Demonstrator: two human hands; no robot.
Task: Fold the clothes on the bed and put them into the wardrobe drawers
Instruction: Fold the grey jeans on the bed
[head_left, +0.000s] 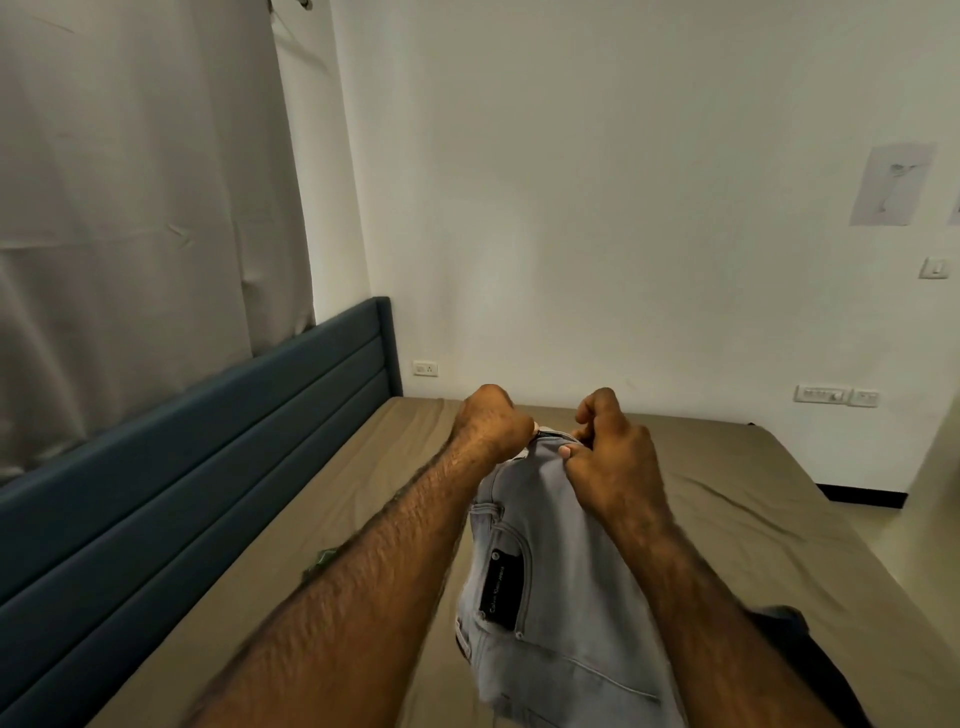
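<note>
One pair of light grey jeans (545, 597) is held up above the bed (727, 493). A black label (503, 582) on the rear pocket carries pale lettering that appears to read "Calvin Klein Jeans"; the print is small and not fully sharp.

Two hands are in view. The left hand (493, 423) is closed in a fist on the top edge of the jeans, at its left end. The right hand (608, 457) pinches the same top edge at its right end, thumb pressed against the fabric and fingers curled over it. The two hands are near each other, and the jeans hang down from both grips toward the near edge of the bed, between the forearms.

One dark garment (779, 623) lies on the bed near its near right corner, partly hidden by the right forearm. One small green item (319, 560) shows beside the left forearm; what it is cannot be told.

The bed has an olive-brown sheet and one blue padded headboard (208, 441) along its left edge. One grey curtain (130, 208) hangs above the headboard. Three socket or switch plates are visible low on the far wall (623, 208), one more higher at the right, and one sheet of paper (891, 184) is fixed above it.
</note>
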